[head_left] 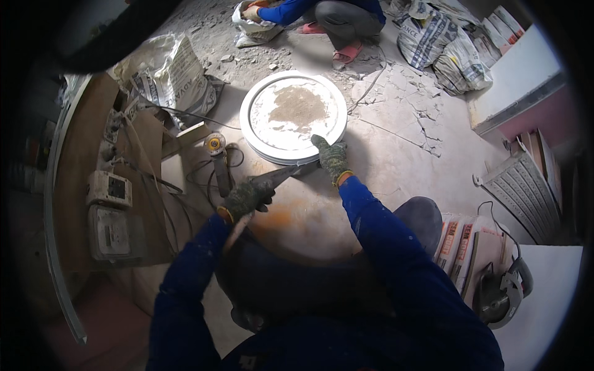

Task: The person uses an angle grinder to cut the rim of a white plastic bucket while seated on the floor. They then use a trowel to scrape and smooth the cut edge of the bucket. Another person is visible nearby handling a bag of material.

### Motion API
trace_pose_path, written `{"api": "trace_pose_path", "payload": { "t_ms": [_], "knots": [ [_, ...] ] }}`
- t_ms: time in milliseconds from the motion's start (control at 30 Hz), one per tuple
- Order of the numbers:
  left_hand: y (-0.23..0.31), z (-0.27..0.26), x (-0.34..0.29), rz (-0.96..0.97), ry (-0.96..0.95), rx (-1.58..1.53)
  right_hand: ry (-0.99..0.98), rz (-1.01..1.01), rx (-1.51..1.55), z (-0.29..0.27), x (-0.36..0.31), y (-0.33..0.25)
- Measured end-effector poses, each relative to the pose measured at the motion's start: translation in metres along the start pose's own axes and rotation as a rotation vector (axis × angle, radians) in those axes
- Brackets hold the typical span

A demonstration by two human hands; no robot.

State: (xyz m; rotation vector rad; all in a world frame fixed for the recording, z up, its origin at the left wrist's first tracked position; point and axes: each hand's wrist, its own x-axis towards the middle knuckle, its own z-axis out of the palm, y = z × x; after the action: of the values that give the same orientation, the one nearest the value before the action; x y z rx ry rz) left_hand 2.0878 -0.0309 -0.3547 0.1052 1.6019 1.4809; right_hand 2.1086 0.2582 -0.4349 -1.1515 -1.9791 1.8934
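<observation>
A round white tub [247, 127] with a ridged rim stands on the floor ahead of me. White material fills its inside, with a patch of brown powder [298, 106] on top. My right hand [333, 157], in a dark green glove, grips the near right rim, its thumb on top and its other fingers mostly hidden. In my left hand [247, 196], gloved alike, is a flat dark-grey blade tool [281, 176]. Its far end reaches the tub's near lower side. A pale stick-like piece, perhaps its handle, shows below that hand. I cannot tell the tool's exact kind.
An angle grinder [218, 162] with its cord lies left of the tub. Beyond, a crouching person [337, 21] handles a sack [250, 31] amid rubble. More sacks [433, 40] lie far right. A circular saw [502, 294] is near right; a wooden panel [80, 161] stands left.
</observation>
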Motion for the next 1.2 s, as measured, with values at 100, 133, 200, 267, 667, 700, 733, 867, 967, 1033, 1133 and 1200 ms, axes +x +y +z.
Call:
{"api": "trace_pose_path", "payload": {
  "t_ms": [100,133,200,267,667,700,733,867,967,1033,1133,1200],
  "knots": [
    [0.013,-0.013,-0.001,0.053,0.041,0.28,0.116,0.055,0.007,0.004,0.0,-0.001],
    [0.017,-0.014,-0.003,-0.002,0.028,0.218,0.108,0.015,0.018,0.005,-0.001,-0.001],
    [0.022,-0.011,-0.008,-0.022,-0.014,0.103,0.119,0.024,-0.005,0.003,-0.005,-0.005],
    [0.029,-0.005,-0.011,-0.055,-0.008,0.032,0.065,0.046,0.015,-0.001,-0.011,-0.009],
    [0.011,-0.004,-0.02,0.153,0.072,0.116,-0.041,0.0,-0.037,-0.009,-0.013,-0.016],
    [0.006,0.0,-0.02,0.042,0.13,-0.072,-0.028,0.037,-0.045,-0.009,-0.013,-0.015],
    [0.003,0.004,-0.019,0.314,0.154,0.229,-0.018,0.038,-0.045,-0.009,-0.014,-0.015],
    [0.001,0.029,-0.02,0.576,0.164,0.438,-0.075,0.098,-0.052,-0.013,-0.014,-0.025],
    [-0.013,0.048,-0.036,0.252,0.06,-0.358,-0.158,0.182,-0.062,-0.025,-0.019,-0.034],
    [-0.034,0.064,-0.033,0.364,0.054,-0.452,-0.184,0.122,-0.102,-0.036,-0.032,-0.036],
    [-0.077,0.101,0.003,0.471,0.258,-0.363,-0.408,-0.369,-0.312,-0.066,-0.087,-0.021],
    [-0.097,0.133,0.04,0.682,0.498,0.214,-0.545,0.457,0.567,-0.096,-0.133,-0.015]
  ]
}}
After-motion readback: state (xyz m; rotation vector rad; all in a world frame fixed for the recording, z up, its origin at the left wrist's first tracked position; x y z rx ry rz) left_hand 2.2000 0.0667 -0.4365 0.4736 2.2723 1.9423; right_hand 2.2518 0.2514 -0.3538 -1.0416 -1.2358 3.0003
